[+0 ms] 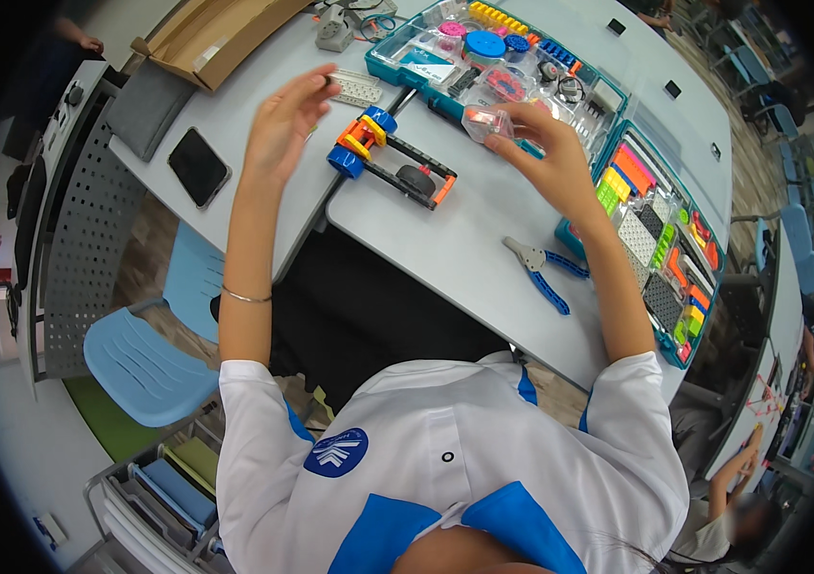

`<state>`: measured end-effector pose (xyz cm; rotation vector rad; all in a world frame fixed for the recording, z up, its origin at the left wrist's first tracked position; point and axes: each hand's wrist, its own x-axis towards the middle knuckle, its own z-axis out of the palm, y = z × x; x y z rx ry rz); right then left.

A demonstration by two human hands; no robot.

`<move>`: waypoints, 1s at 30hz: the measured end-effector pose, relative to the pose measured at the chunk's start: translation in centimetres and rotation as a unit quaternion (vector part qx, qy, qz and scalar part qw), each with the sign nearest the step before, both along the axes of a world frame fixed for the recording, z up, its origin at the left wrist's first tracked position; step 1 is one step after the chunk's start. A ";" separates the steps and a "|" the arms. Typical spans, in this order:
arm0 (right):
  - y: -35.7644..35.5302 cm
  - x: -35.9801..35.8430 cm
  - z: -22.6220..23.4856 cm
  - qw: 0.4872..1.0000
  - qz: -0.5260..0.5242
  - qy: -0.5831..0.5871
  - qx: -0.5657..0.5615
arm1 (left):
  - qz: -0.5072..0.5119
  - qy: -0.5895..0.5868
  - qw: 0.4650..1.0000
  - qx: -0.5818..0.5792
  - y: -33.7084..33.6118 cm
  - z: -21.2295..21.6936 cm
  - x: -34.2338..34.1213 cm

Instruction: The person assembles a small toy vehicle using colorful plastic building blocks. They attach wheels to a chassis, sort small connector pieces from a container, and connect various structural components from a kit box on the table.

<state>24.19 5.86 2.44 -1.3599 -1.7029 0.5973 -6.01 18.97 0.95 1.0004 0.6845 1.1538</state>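
My right hand (552, 158) grips a small clear plastic box (484, 121) with orange-red bits inside, over the front edge of an open teal parts case (397, 75). To the left, my left hand (278, 129) is raised with thumb and fingertips drawn together; a tiny dark thing may be between them, too small to name. Just beyond those fingertips lies a white perforated plate (359, 89). Between my hands on the table rests a built frame of black beams (390, 178) with blue wheels (344, 162), yellow and orange pieces and a dark grey wheel (416, 180).
Blue-handled pliers (548, 273) lie on the table (445, 258) near my right forearm. A second teal case (651, 239) of colourful parts stands at the right. At the left are a black phone (198, 167), a grey pouch (150, 108) and a cardboard box (220, 43).
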 end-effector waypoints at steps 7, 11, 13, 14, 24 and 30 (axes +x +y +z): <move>-1.9 -2.1 1.8 0.963 -0.028 -0.171 0.206 | -0.289 -0.190 0.899 -0.268 -7.3 -0.1 6.3; -2.6 -2.9 1.9 0.956 -0.049 -0.185 0.221 | -0.303 -0.060 0.938 -0.158 -9.5 -0.1 8.8; -2.7 -2.8 1.9 0.958 -0.041 -0.195 0.209 | -0.286 0.024 0.957 -0.049 -10.1 0.1 9.5; -2.8 -2.7 1.9 0.958 -0.037 -0.200 0.202 | -0.259 0.049 0.964 -0.014 -10.2 0.0 9.8; -5.2 -3.0 2.5 0.972 0.024 -0.214 0.096 | -0.098 0.128 0.973 0.162 -12.6 -2.9 10.5; -5.6 -4.0 1.5 0.935 0.007 -0.327 0.134 | -0.090 0.070 0.986 0.119 -14.3 -3.6 11.3</move>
